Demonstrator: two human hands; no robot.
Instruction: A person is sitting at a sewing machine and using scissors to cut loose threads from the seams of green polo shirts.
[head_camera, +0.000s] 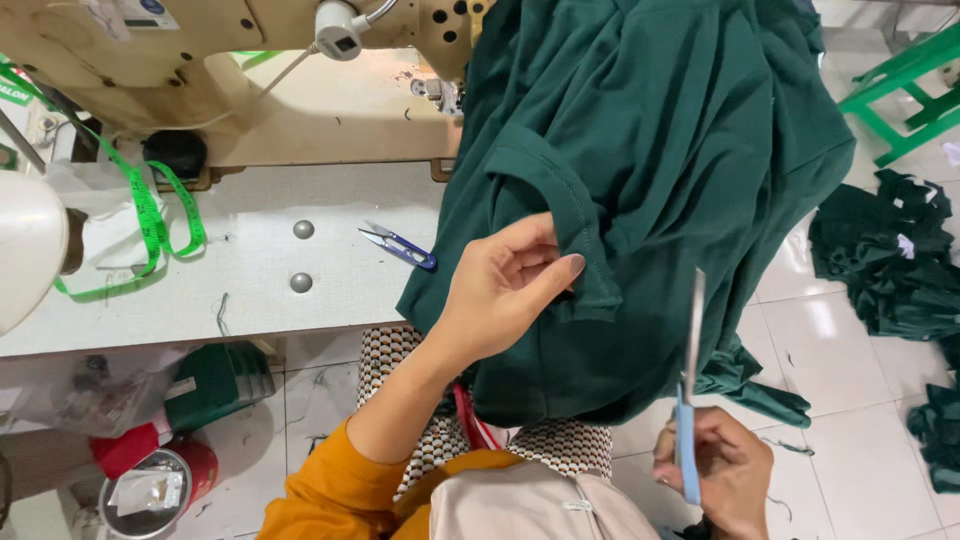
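Centrally, the left hand (505, 285) pinches a hemmed sleeve edge of the green garment (650, 150) between thumb and fingers, thumb tip pressed on the stitched hem. The garment hangs from the upper centre of the frame, draped off the table edge and down over the person's lap, filling the middle and upper right.

At lower right, the right hand (725, 475) is closed around the blue handles of the scissors (689, 390). The blades point straight up; their tips lie just beside the garment's right edge, and whether they touch the cloth cannot be told.

At upper left stands the cream sewing machine (200, 50) on the grey table (250, 300). A green tape (150, 215) loops across the table at left. Small blue snips (400, 246) lie on the table just left of the garment. Two round metal studs sit in the tabletop near the snips.

At right, a pile of green cloth (885, 260) lies on the white tiled floor. A green stool (900, 85) stands at upper right. At lower left, a red tin (160, 485) sits under the table
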